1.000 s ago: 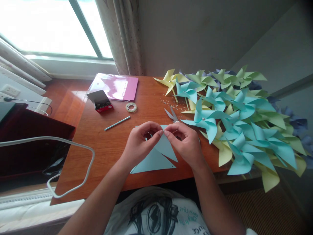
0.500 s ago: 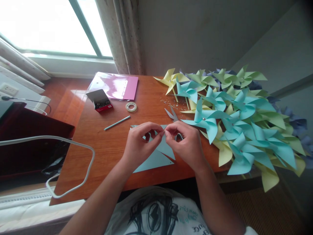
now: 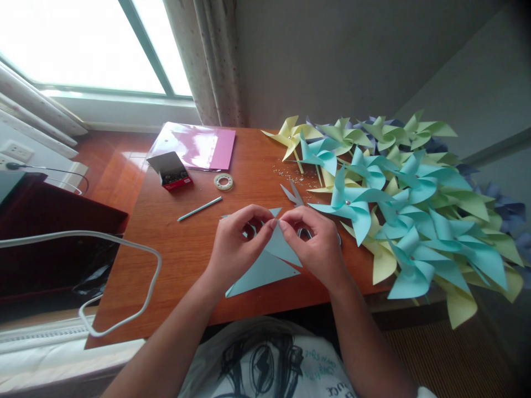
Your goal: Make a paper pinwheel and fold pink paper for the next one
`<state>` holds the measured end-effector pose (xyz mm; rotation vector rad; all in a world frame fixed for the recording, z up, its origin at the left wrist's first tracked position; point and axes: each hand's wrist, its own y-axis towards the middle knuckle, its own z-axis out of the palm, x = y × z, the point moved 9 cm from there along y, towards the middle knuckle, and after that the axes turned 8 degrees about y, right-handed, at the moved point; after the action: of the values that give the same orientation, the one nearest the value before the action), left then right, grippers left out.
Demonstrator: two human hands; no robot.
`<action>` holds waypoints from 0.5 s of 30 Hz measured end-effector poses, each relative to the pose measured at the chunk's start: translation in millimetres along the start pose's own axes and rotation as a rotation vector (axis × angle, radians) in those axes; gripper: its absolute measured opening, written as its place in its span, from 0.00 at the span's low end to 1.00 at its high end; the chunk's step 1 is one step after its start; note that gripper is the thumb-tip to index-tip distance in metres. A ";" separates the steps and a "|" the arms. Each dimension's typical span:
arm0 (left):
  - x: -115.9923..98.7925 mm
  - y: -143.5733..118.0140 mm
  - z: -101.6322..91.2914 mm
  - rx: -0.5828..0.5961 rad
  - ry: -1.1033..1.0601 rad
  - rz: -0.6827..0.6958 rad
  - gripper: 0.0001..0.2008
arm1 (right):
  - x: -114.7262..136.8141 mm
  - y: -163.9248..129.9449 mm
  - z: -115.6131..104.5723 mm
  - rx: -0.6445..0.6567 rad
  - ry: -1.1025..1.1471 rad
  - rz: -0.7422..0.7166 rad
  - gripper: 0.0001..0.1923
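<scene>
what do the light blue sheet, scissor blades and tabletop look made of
Light blue sheet: matte paper or thin card, judging by its crisp cut edges.
Scissor blades: probably metal, smooth and grey.
Tabletop: wood or wood-look laminate, given reddish-brown grain and soft sheen.

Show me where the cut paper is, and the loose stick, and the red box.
Cut paper [image 3: 260, 275]: head view, on the broad flap nearest the person.
Loose stick [image 3: 199, 209]: head view, midway along its shaft.
Red box [image 3: 181, 184]: head view, on its red front side.

Bright window [image 3: 83, 47] beside patterned curtain [image 3: 213, 61]
</scene>
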<state>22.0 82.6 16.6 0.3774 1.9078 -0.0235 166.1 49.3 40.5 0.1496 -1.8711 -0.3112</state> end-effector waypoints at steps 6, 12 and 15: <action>-3.9 -0.2 0.5 -0.006 0.030 0.039 0.02 | 2.4 0.9 0.5 0.007 -0.029 -0.017 0.05; -4.8 -1.0 -1.2 -0.011 0.037 0.028 0.02 | -0.1 -0.7 -0.1 -0.005 -0.012 -0.003 0.05; -5.2 -0.8 -2.2 -0.011 0.034 0.024 0.02 | -2.3 -1.1 -0.6 -0.013 0.005 0.015 0.05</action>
<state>21.5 81.0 22.0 0.3955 1.9364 0.0099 167.4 48.8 38.3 0.1276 -1.8639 -0.3125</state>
